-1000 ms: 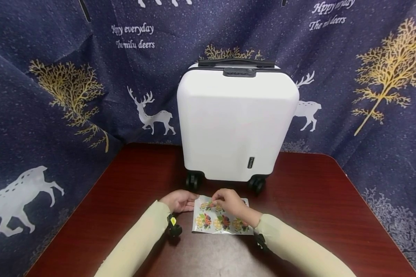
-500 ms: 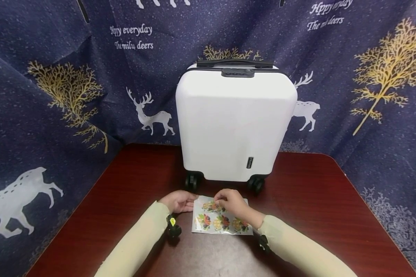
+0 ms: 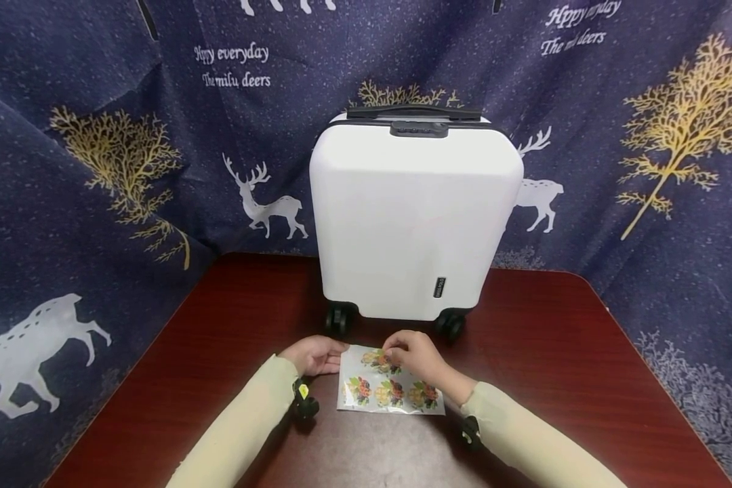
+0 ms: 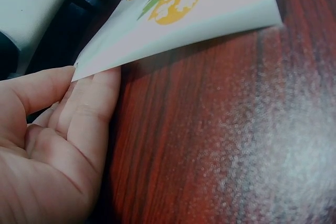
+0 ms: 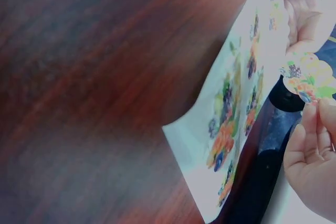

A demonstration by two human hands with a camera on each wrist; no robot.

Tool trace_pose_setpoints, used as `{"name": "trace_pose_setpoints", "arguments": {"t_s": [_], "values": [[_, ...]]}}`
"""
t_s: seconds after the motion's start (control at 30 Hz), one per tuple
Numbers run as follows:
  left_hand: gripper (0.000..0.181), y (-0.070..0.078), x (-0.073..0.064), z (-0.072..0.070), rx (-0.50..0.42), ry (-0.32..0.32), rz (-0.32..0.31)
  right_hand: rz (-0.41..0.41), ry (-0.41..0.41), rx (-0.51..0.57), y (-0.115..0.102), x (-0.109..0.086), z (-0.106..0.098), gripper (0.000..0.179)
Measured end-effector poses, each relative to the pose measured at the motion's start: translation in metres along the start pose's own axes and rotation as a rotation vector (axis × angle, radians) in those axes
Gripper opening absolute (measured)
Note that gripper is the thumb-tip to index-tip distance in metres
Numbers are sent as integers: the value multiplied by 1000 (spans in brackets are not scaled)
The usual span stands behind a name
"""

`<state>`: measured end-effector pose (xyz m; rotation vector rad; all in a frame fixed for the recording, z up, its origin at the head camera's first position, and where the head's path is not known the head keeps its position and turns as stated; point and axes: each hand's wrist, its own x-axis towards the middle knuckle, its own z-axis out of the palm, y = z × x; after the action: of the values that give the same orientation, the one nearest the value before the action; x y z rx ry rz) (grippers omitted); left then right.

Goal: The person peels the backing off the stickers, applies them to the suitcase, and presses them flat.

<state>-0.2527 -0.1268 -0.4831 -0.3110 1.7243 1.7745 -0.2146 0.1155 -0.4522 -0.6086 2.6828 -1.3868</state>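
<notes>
A white sheet of fruit stickers [image 3: 351, 367] is held a little above the table between the hands. My left hand [image 3: 314, 355] pinches its far left corner; in the left wrist view the thumb lies on top of the sheet [image 4: 113, 53], with fingers beneath. My right hand [image 3: 416, 354] is over the sheet's far side. Its thumb and fingers pinch the edge of a fruit sticker [image 5: 310, 77], which in the right wrist view stands off the sheet, showing a scalloped outline. Several printed fruit stickers [image 3: 390, 393] lie in the near row.
Just beyond the sheet, a white suitcase [image 3: 415, 230] stands upright on black wheels [image 3: 339, 317]. The dark red wooden table [image 3: 250, 298] reflects light at its near side. Behind it hangs a blue cloth [image 3: 250, 129] printed with deer and trees.
My right hand has moved slightly to the right, drawing the pinched fruit sticker with it across the sheet. My left hand keeps its pinch on the sheet's corner.
</notes>
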Motion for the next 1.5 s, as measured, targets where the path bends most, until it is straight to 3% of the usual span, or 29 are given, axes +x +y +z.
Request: {"name": "trace_pose_setpoints", "arguments": {"t_s": [0.3,0.57,1.5], "values": [[21,-3,2,3,2,8,0,25,34,-80,-4,-5,-8,5],[25,-1,0,2,-2,19,-8,-14,23,-121,-14,-6,-22,4],[16,0,0,0,-10,10,-10,-78,65,-55,-62,10,-65,10]]}}
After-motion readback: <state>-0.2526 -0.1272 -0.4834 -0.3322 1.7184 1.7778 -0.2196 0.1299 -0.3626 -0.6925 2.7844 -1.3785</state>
